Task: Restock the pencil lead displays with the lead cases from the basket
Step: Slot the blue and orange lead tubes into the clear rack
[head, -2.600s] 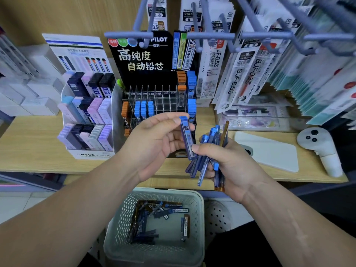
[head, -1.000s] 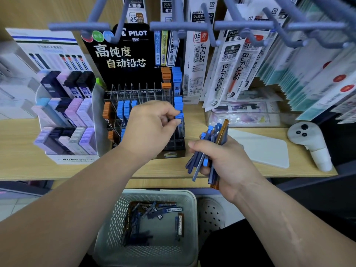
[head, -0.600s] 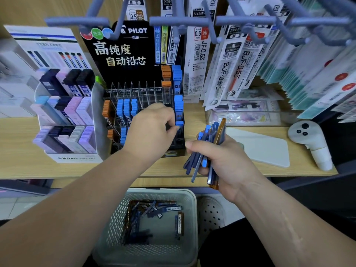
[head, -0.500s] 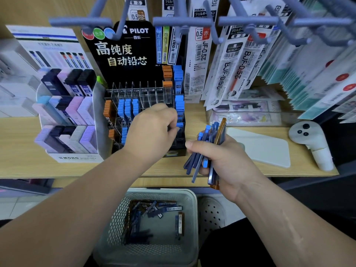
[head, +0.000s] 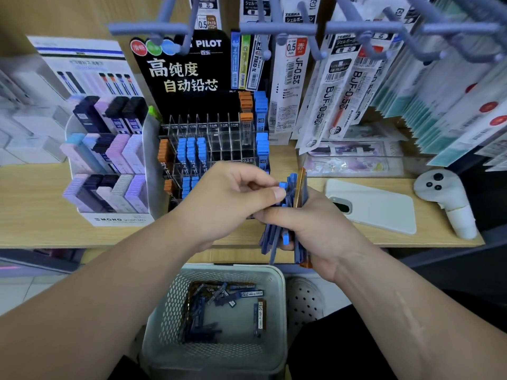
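Note:
My right hand (head: 310, 229) grips a bundle of lead cases (head: 277, 242), mostly blue with one orange, in front of the shelf edge. My left hand (head: 227, 201) pinches the blue cap of one lead case (head: 283, 185) at the top of that bundle. Behind my hands stands the black Pilot lead display (head: 214, 144), with clear slots holding blue and orange cases; several slots look unfilled. Below, a pale green basket (head: 278, 297) on the floor holds several more blue and orange lead cases.
A Mono lead display (head: 109, 165) stands left of the Pilot one on the wooden shelf (head: 35, 209). A white phone (head: 375, 207) and a white controller (head: 450, 204) lie at the right. Hanging refill packs (head: 329, 86) and grey hooks (head: 274, 28) crowd the space above.
My left hand put a blue case into the display's right side, then drew back to the bundle in my right hand. It now pinches another blue case.

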